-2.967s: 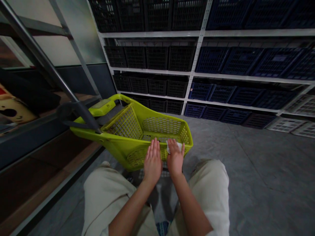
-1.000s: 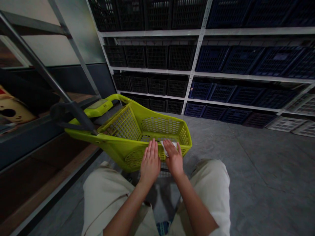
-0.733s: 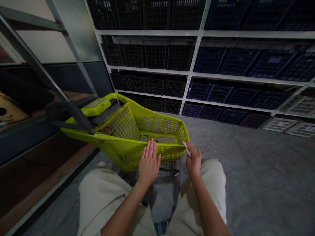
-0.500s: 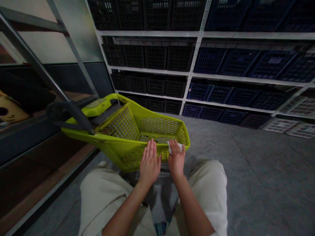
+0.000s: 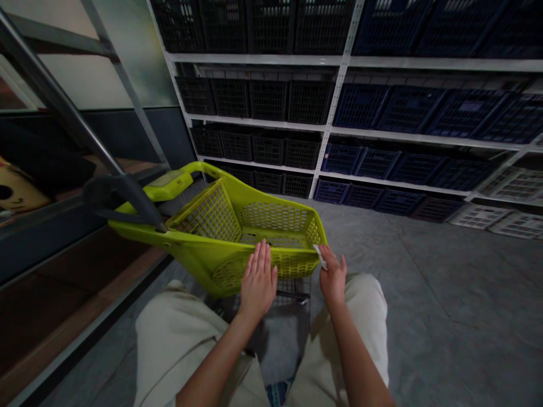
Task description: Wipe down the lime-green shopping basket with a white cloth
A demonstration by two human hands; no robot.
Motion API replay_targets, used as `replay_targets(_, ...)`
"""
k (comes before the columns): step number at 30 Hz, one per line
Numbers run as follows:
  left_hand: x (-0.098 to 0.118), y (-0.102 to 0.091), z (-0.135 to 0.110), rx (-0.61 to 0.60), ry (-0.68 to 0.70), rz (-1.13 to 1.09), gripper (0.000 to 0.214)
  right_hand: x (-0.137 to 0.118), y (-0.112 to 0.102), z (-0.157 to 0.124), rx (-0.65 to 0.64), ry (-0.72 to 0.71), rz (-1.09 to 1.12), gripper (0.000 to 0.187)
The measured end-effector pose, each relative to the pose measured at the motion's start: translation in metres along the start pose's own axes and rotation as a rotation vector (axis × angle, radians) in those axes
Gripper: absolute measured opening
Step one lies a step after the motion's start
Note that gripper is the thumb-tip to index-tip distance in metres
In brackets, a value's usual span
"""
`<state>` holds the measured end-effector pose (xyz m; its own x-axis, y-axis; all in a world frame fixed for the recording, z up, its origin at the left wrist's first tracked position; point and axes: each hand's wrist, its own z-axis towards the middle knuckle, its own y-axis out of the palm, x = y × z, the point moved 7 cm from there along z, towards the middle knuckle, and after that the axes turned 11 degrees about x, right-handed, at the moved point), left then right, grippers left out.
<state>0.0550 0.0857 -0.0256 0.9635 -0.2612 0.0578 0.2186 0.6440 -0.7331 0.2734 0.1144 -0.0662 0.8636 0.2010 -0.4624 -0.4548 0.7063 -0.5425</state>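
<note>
Left hand open, fingers spread flat against the near wall of a lime-green plastic shopping cart basket; right hand just beside its corner, pinching a white wipe.

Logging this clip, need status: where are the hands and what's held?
Left hand spread against lime-green plastic cart basket. Right hand holding white scrap by basket corner.

Nothing legible shows on the white slip, the lime-green shopping cart or the plastic crates.
</note>
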Motion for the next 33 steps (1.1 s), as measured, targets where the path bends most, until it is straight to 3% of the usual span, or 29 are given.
replay_targets(2,0.000,0.000,0.000,0.008,-0.004,-0.007,0.070,0.009,-0.002,0.000,0.050,0.082,-0.028,0.063)
replay_targets(4,0.001,0.001,0.000,0.010,-0.006,-0.006,0.070,-0.007,0.003,0.001,0.084,0.110,-0.031,0.062)
replay_targets(6,0.001,0.002,0.000,0.008,-0.009,0.000,0.070,-0.042,0.014,0.001,0.070,0.072,0.005,0.064)
replay_targets(9,0.000,0.005,-0.001,0.013,-0.008,0.003,0.070,-0.105,0.038,0.001,-0.058,-0.055,0.112,0.069)
replay_targets(12,-0.002,0.006,-0.002,0.013,0.001,0.009,0.070,-0.139,0.048,0.000,-0.165,-0.149,0.184,0.071)
replay_targets(15,-0.002,0.005,-0.002,0.001,0.002,0.032,0.070,-0.128,0.040,0.000,-0.170,-0.202,0.185,0.077)
replay_targets(18,0.000,0.002,-0.001,-0.001,0.006,0.032,0.070,-0.085,0.024,-0.001,-0.115,-0.218,0.159,0.080)
replay_targets(22,0.001,0.000,-0.001,0.008,0.000,0.002,0.069,-0.014,0.006,-0.001,-0.014,-0.094,0.091,0.072)
replay_targets(25,0.001,0.001,-0.001,0.008,-0.012,-0.016,0.069,0.010,0.001,-0.003,0.028,0.016,0.053,0.067)
replay_targets(28,0.001,0.001,-0.001,0.001,-0.020,-0.023,0.069,-0.011,0.004,-0.004,0.076,0.052,0.005,0.065)
replay_targets(33,0.001,0.004,-0.002,-0.009,-0.026,0.003,0.070,-0.105,0.036,-0.003,-0.064,-0.093,0.107,0.069)
